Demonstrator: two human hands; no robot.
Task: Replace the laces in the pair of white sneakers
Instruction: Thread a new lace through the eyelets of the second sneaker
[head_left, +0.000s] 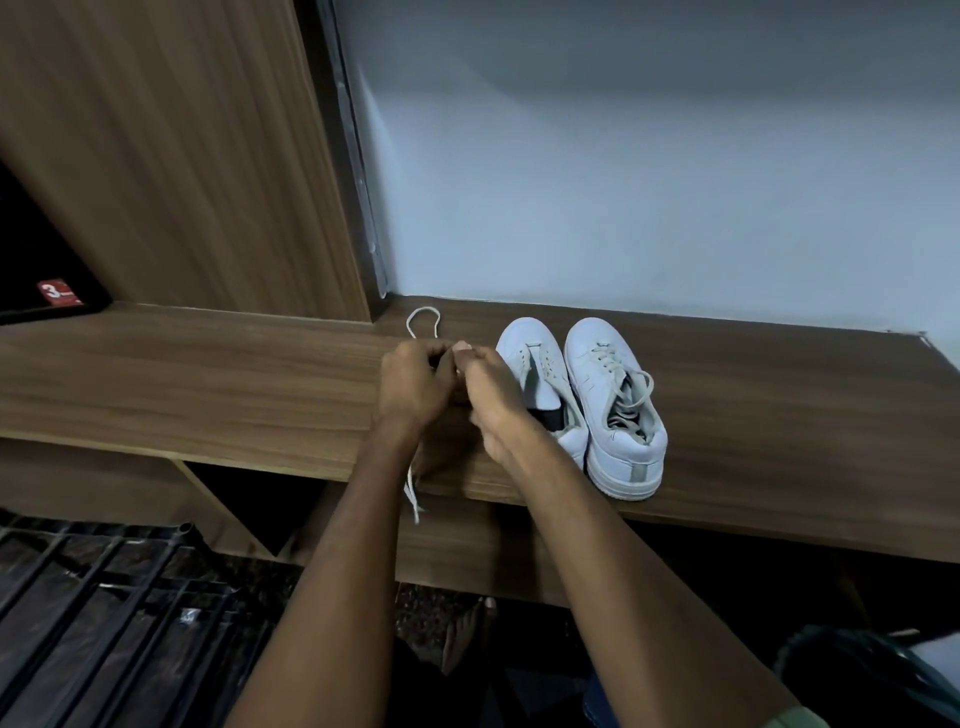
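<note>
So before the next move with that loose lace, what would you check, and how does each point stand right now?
1. Lace in the grip of both hands: ok; left hand and right hand pinch it together.
2. Lace free of tangles: cannot tell; a loop lies on the shelf, one end hangs over the edge.
3. Left sneaker unlaced: ok; its eyelets look empty.
4. Right sneaker unlaced: not ok; its lace is threaded.
5. Sneakers steady: ok; both stand side by side on the shelf.
</note>
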